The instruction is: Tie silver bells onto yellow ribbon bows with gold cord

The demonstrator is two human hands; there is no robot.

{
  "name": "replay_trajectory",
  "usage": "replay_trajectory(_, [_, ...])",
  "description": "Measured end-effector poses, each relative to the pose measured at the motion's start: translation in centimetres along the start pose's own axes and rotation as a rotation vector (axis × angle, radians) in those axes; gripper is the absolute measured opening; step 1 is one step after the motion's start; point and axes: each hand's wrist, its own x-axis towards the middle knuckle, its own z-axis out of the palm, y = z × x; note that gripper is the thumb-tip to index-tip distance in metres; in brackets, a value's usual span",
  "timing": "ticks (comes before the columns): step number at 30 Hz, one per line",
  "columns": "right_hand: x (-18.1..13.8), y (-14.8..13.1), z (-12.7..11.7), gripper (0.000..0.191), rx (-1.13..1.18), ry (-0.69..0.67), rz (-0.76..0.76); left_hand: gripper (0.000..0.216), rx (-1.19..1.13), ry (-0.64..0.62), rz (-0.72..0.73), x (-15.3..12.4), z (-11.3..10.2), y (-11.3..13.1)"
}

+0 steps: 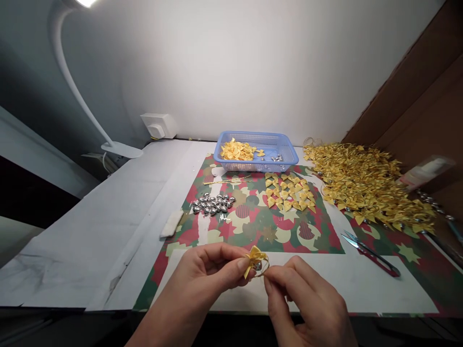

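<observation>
Between thumb and fingers, my left hand [213,272] pinches a yellow ribbon bow [254,255]. A silver bell [258,265] shows against the bow, partly behind a loop of thin gold cord [268,264]. My right hand [307,299] is closed at the fingertips on that cord, just right of the bow. Both hands are above the white sheet at the front of the table. Beyond them lie a cluster of silver bells [213,204] on the left and rows of yellow bows [289,191] on the right.
A blue basket [278,140] with loose bows and a few bells stands at the back. Thread snips [372,253] lie at right, near a large heap of finished-looking bows [361,183]. Gold cords [227,180], a white pad [171,224], a lamp [123,149] and a bottle [421,174] are also there.
</observation>
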Motion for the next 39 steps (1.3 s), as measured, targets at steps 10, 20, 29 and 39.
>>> replay_trajectory(10, [0.1, 0.0, -0.1, 0.019, -0.014, -0.021, 0.002, 0.012, 0.045, -0.014, 0.061, 0.1, 0.0, -0.4])
replay_trajectory(20, [0.2, 0.4, -0.2, 0.019, 0.113, -0.075, 0.101, 0.011, 0.069, -0.05, 0.074, 0.1, -0.1, -0.6])
replay_trajectory(29, [0.1, 1.2, -0.3, 0.019, 0.223, -0.136, 0.162, 0.009, 0.043, -0.079, 0.073, 0.0, -0.1, -0.5])
replay_trajectory(39, [0.0, 1.5, 0.1, 0.022, 0.23, -0.112, 0.153, 0.012, -0.021, -0.102, 0.042, 0.2, -0.2, -0.8])
